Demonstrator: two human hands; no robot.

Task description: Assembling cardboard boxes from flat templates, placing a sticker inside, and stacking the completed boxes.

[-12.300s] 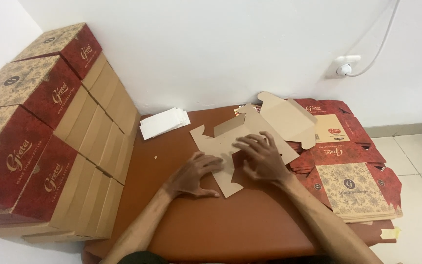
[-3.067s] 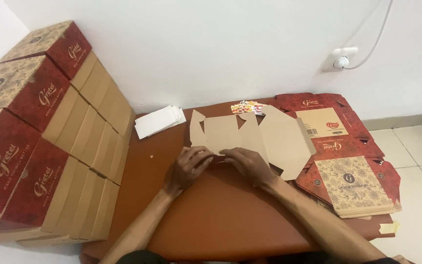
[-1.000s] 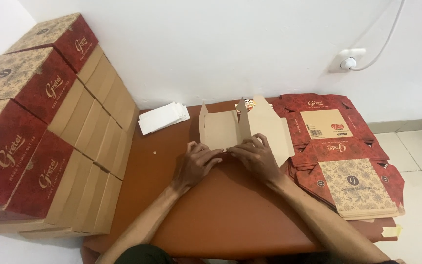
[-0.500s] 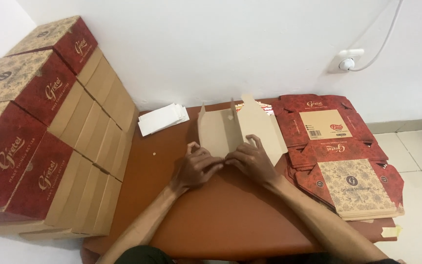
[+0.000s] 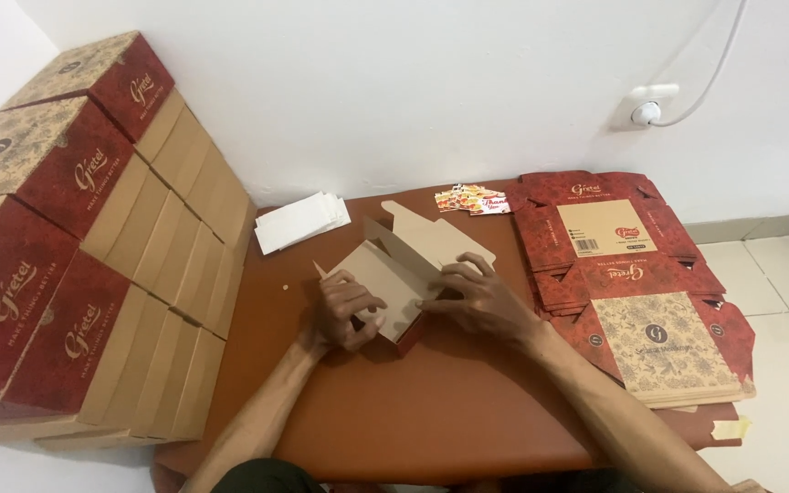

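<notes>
While left hand point(image 5: 344, 310) and right hand point(image 5: 478, 297) grasp half-folded brown cardboard box point(image 5: 393, 274), beside it: stacked finished boxes point(image 5: 75, 237), unfolded red flat blanks point(image 5: 636, 283).

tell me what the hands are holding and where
Both hold the half-folded cardboard box: left hand on its near left corner, right hand on its right side.

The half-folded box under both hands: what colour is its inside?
Plain kraft brown inside the half-folded box, with a dark red outer face at its near edge; seen in the head view.

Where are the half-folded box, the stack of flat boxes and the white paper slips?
half-folded box point(image 5: 393, 274), head view, brown inner panel
stack of flat boxes point(image 5: 659, 342), head view, patterned top panel
white paper slips point(image 5: 299, 222), head view, middle
</notes>
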